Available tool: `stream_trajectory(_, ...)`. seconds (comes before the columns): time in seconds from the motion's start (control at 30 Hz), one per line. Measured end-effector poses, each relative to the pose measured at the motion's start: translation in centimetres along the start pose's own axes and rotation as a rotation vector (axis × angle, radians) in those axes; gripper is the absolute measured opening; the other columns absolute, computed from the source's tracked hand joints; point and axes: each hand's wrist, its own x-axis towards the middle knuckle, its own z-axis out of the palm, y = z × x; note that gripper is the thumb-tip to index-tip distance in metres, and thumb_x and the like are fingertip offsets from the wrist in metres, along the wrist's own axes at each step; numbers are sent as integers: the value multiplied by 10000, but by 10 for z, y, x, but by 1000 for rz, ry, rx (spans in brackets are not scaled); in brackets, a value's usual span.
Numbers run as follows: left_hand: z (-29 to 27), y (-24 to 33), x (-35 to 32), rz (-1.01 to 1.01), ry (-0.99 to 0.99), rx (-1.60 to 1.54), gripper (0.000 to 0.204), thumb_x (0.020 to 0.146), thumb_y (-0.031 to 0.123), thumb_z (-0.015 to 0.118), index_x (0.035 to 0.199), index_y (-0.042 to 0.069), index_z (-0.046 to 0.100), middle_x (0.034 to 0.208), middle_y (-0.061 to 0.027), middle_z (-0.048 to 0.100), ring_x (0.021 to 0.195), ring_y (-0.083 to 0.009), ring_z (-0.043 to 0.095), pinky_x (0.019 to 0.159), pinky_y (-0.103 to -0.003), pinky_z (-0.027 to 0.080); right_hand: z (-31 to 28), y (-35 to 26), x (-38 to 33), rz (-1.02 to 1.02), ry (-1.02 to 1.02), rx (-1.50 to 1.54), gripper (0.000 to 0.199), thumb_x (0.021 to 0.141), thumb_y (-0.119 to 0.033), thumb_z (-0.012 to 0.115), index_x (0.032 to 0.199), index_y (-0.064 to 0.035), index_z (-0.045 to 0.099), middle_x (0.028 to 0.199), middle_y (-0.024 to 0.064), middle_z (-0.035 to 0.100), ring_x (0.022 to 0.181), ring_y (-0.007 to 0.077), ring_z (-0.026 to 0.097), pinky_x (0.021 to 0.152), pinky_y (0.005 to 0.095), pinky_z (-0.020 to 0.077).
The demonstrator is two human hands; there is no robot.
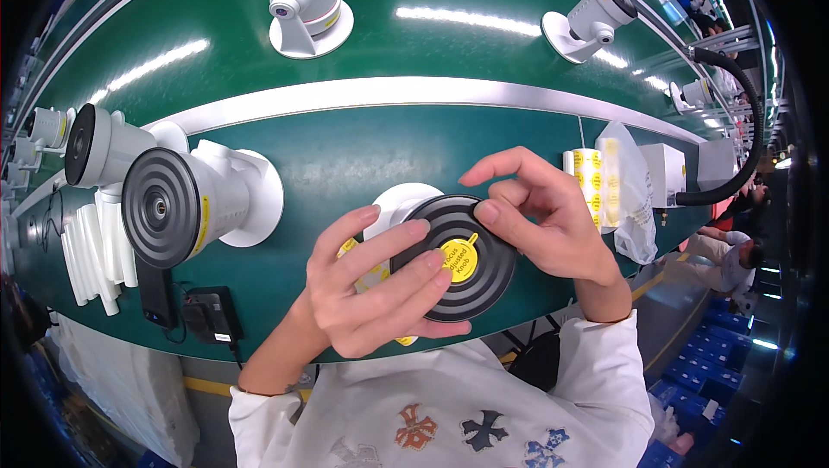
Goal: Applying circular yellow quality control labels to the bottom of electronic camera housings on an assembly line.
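In front of me a white device is tilted so that its black ribbed disc (492, 287) faces up; part of its round white base (404, 200) shows behind it. A round yellow label (458, 261) with a small tab sits at the disc's centre. My left hand (371, 282) reaches over the disc's left side, fingertips on its face near the label. A strip of yellow labels (373, 278) shows between and beneath those fingers, partly hidden. At the disc's upper right rim is my right hand (540, 218), index finger extended and thumb tip by the edge, with nothing visible in it.
Similar white devices stand to the left (207, 200) and beyond the pale rail (345, 95). Rolled white sleeves (95, 248) and a black adapter (211, 314) lie at the left. On the right are a roll of yellow labels (588, 179), a plastic bag (635, 200) and a black hose (747, 140).
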Motion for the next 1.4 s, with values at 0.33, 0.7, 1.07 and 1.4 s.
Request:
stream_trajectory(0.33,1,3,27,-36,-176,28,476,626,459,811,1002,180,726,1019,17,647,1046,-290,582,947,-532,414,-16,34,-7,-79,-16,83,485,840,-171,763,1231,-5,530,724,-23,554,613,31,487,605,210,408)
stream_trajectory(0.7,-16,-8,-17,-474,94,-371,974,674,536,794,1425,96,356,1441,-213,344,1331,-366,380,1052,-500,341,-8,68,2,-422,-199,39,1065,554,-162,935,1422,9,342,1379,136,497,1240,206,515,1053,350,410)
stream_trajectory(1.07,42,23,-2,-1141,187,-1811,1048,787,643,581,1557,171,48,1457,-154,361,1337,-285,386,1101,-434,322,30,15,-32,-457,179,500,484,959,-505,491,1363,-243,440,1161,166,531,1181,380,488,1059,599,349)
stream_trajectory(1.4,23,21,34,-1378,42,-1632,856,843,612,417,1547,205,152,1293,-134,467,1131,-289,536,845,-456,527,-68,83,-32,-33,-100,360,1192,525,-590,868,1437,-17,357,1195,224,569,1097,351,579,986,467,450)
